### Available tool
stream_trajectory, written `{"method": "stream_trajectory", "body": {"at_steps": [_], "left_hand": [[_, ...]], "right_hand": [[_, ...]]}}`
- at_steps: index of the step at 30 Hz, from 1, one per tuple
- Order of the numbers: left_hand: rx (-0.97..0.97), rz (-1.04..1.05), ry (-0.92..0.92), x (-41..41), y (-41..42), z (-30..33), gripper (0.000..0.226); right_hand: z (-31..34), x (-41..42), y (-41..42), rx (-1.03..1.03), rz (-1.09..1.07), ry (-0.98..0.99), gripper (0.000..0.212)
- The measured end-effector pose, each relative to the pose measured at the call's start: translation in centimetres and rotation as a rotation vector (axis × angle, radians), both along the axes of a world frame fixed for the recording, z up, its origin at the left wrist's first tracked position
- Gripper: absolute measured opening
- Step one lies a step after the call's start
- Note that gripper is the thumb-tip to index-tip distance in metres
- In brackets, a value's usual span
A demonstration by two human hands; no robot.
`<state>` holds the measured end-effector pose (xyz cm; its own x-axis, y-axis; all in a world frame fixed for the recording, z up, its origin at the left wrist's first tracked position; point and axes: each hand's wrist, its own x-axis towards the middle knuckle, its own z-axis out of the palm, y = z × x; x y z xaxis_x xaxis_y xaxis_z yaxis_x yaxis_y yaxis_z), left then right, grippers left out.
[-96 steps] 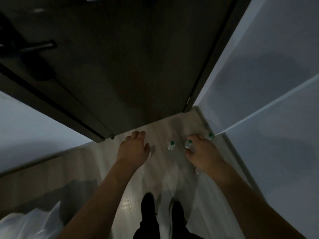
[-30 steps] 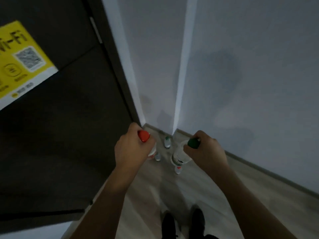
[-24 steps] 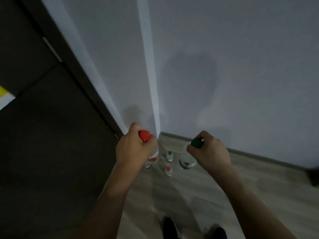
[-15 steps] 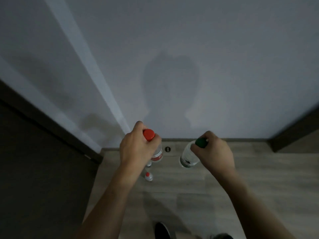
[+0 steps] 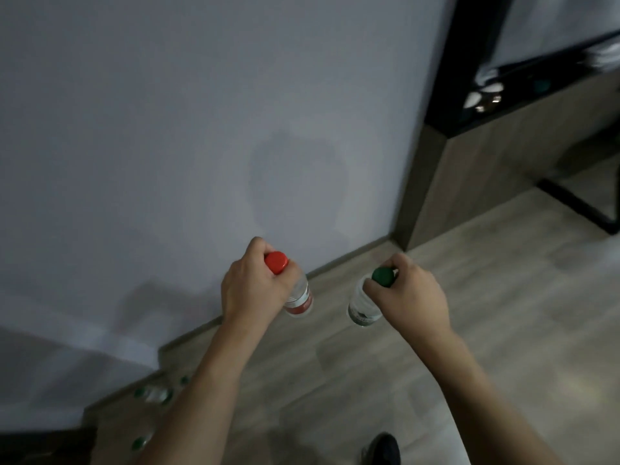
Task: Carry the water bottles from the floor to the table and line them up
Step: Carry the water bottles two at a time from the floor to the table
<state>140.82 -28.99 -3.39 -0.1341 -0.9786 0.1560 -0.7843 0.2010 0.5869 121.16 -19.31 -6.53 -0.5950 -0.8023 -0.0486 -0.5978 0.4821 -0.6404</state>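
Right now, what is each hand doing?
Left hand: closed on the red-capped bottle.
Right hand: closed on the green-capped bottle.

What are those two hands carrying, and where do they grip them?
The left hand holds a red-capped bottle and the right hand a green-capped bottle, each gripped at the neck just under the cap, hanging free above the floor.

My view: plain pale grey wall point(image 5: 167, 129) ahead, faint shadow on it | light wood-plank floor point(image 5: 503, 313) under me | brown skirting strip point(image 5: 345, 260) where wall meets floor | dark-framed wooden unit point(image 5: 469, 169) at my upper right, blurred items on its shelf | my black shoe point(image 5: 382, 448) at the bottom edge
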Motion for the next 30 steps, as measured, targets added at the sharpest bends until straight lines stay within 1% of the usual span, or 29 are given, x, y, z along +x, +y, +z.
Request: {"method": "stream_trajectory", "body": {"at_steps": [7,10,17,24,30], "left_hand": [[-0.051,-0.246,0.023,-15.2,1.1,-0.2,0.035],[-0.086,-0.359,0.023,-20.7,1.9,-0.1,0.033],[-0.087,-0.611,0.022,-31.1,3.8,0.3,0.029],[-0.064,-0.745,0.02,-40.1,4.1,0.6,0.025],[-0.016,-0.834,0.028,-48.3,1.8,0.5,0.024]], "right_hand": [[-0.1,-12.5,6.1,-0.019,-0.222,0.009,0.024],[0.0,-16.4,8.7,-0.043,-0.34,0.022,0.025],[0.3,-23.6,13.4,-0.078,-0.571,0.027,0.025],[0.7,-30.3,14.3,-0.079,-0.717,0.005,0.024],[0.9,-37.2,12.1,-0.063,-0.757,0.022,0.023]]}}
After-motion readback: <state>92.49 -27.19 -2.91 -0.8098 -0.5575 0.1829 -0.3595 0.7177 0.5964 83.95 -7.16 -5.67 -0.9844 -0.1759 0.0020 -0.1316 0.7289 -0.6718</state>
